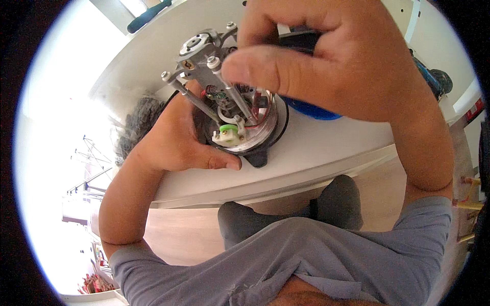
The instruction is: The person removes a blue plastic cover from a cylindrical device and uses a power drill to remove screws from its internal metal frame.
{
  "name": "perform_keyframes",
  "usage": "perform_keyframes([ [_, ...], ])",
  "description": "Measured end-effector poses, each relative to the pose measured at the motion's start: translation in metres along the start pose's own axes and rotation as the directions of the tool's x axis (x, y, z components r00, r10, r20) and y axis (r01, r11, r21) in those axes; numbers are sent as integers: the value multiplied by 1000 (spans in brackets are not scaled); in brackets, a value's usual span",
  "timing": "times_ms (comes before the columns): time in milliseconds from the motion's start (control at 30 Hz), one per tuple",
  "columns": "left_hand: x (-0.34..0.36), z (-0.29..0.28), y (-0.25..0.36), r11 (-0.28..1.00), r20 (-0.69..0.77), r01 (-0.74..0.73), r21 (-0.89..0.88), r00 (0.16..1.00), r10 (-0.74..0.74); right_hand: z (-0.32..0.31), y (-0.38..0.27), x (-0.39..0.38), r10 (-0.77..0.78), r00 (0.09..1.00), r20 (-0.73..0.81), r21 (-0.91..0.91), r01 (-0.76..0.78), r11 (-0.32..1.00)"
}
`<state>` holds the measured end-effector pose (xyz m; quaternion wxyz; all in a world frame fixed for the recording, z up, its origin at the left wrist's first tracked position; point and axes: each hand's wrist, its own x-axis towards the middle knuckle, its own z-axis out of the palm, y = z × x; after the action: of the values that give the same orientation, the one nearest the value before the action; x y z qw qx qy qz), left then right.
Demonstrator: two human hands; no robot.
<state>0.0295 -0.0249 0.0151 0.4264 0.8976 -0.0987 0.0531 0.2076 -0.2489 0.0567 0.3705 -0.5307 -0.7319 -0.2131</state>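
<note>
A small round mechanical assembly [240, 122] sits over the white table [326, 148]. It has a metal base ring, thin upright metal rods, a grey top plate with a round bearing, red wires and a green and white part. My left hand [173, 143] cups its left side, thumb lying along the base. My right hand [316, 56] hovers close above it, thumb and fingers pinched at the top of one rod near the grey plate. What the pinched fingertips hold is hidden.
A blue round object [311, 109] lies behind the assembly under my right hand. A teal-handled tool [148, 15] rests at the table's far edge, and a dark teal power tool [434, 81] lies at the right. My knees and wooden floor show below the table edge.
</note>
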Motion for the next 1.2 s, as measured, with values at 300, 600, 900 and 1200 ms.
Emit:
perform_keyframes([
  [300,-1,-8,-10,989,126,19,-147,992,0,-15,3,-6,-123,987,105,-64,130,989],
  [600,-4,0,-15,937,-99,-122,-326,991,94,-7,4,-10,-82,995,58,-28,84,996],
  [900,-9,-2,-18,953,-388,-158,-260,920,47,3,11,-8,-70,997,17,4,70,998],
  [1200,-15,-1,-12,989,-427,-141,-36,897,112,5,11,-8,-60,998,1,7,60,998],
])
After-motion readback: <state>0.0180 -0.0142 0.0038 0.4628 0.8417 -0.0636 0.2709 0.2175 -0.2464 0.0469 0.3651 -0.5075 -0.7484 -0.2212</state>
